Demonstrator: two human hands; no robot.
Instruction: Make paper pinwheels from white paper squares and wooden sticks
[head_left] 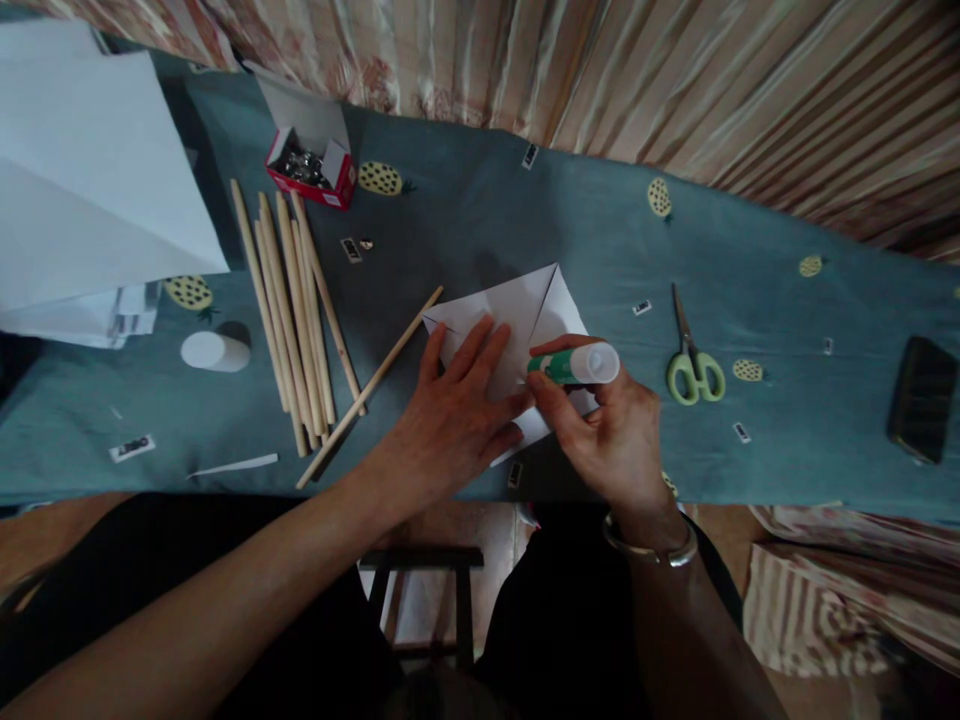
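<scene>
A folded white paper point(517, 300) with creased triangular flaps lies on the table in front of me. My left hand point(469, 400) rests flat on it with fingers spread, pressing it down. In my right hand point(607, 430) is a green and white glue stick point(559, 367), tilted nearly level, its lower end over the paper's middle; the fingers hide whether it touches. One wooden stick point(375, 380) lies slanted, its upper end against the paper's left corner. A white cap point(215, 352) sits farther left.
Several wooden sticks point(289, 330) lie left of the paper, below a red box point(311, 180) of small metal pieces. White sheets point(90, 180) are stacked far left. Green-handled scissors point(694, 360) and a dark phone point(922, 400) lie right. A paper strip point(236, 465) is near the front edge.
</scene>
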